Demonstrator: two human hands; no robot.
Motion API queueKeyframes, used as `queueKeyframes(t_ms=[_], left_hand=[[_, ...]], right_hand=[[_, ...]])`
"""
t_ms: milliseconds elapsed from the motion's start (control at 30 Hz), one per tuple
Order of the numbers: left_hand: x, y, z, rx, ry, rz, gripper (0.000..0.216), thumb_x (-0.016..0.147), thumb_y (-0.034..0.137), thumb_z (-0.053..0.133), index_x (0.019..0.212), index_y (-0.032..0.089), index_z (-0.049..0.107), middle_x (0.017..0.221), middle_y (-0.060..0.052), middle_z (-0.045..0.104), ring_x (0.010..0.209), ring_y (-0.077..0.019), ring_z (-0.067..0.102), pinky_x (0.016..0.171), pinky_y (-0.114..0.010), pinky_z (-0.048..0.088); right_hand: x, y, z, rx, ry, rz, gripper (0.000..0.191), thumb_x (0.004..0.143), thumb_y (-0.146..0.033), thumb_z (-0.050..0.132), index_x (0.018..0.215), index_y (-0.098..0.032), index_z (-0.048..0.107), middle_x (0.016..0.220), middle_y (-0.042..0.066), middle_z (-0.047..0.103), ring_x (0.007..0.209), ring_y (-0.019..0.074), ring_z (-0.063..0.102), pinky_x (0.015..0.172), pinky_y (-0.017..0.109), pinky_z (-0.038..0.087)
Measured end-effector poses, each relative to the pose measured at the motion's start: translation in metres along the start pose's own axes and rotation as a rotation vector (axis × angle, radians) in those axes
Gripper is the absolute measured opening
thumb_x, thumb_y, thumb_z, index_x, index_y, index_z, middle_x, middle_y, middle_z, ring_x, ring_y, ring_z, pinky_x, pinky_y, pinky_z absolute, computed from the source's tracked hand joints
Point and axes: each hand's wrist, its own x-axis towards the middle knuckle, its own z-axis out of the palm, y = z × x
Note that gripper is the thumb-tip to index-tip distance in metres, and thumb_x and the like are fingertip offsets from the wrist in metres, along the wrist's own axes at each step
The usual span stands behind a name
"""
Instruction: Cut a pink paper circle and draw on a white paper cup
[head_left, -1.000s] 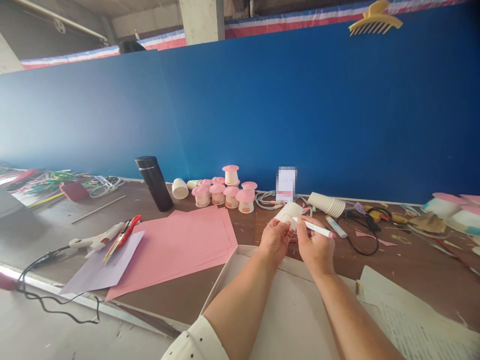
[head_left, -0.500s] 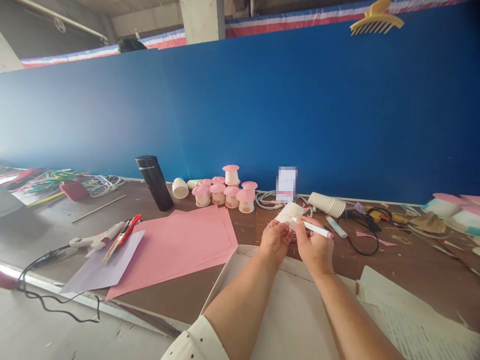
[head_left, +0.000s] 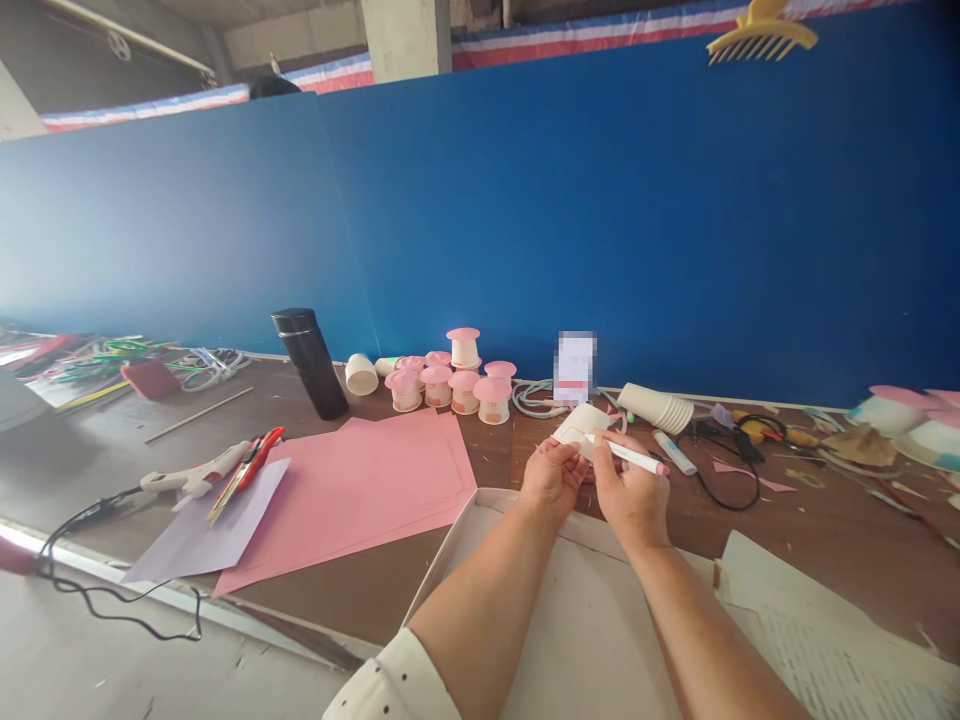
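Note:
My left hand is closed around a small white paper cup held on its side above the brown table. My right hand grips a white marker with a pink cap, its tip resting against the cup's side, where a pink patch shows. Both hands hover just beyond the far rim of an open white cardboard box.
Pink paper sheets and a lilac sheet lie at left with a glue gun and red scissors. Behind stand a black flask, several pink-topped cups, stacked paper cups, a glue stick and cables.
Almost nothing differs; the hands stay together on the cup with the marker, and the view has shifted very slightly.

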Motion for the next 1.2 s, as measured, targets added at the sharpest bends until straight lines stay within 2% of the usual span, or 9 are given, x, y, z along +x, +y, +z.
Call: queueKeyframes(t_ms=[833, 1067, 1200], left_hand=[[-0.0011, 0.0011, 0.001, 0.008, -0.004, -0.001, 0.029, 0.065, 0.002, 0.071, 0.062, 0.016, 0.046, 0.058, 0.003, 0.052, 0.052, -0.0058, 0.053, 0.06, -0.017, 0.047], [0.0006, 0.0007, 0.0002, -0.014, -0.005, -0.01, 0.026, 0.068, 0.0, 0.066, 0.062, 0.015, 0.047, 0.055, 0.002, 0.051, 0.052, -0.006, 0.051, 0.059, -0.016, 0.047], [0.0012, 0.0009, 0.0002, -0.009, 0.002, -0.014, 0.027, 0.067, 0.0, 0.07, 0.062, 0.015, 0.047, 0.056, 0.003, 0.051, 0.051, -0.0055, 0.051, 0.059, -0.016, 0.047]], right_hand=[[0.0, -0.0024, -0.0012, -0.009, -0.03, 0.068, 0.033, 0.087, -0.042, 0.053, 0.093, -0.015, 0.072, 0.082, 0.011, 0.075, 0.065, 0.02, 0.067, 0.061, 0.029, 0.05], [0.0002, -0.0012, -0.0004, -0.023, -0.021, 0.056, 0.032, 0.087, -0.041, 0.054, 0.092, -0.016, 0.072, 0.081, 0.01, 0.075, 0.065, 0.02, 0.067, 0.061, 0.029, 0.05], [0.0, -0.0019, -0.0009, -0.013, -0.02, 0.051, 0.033, 0.088, -0.041, 0.053, 0.092, -0.015, 0.072, 0.083, 0.011, 0.075, 0.065, 0.0196, 0.067, 0.061, 0.029, 0.05]])
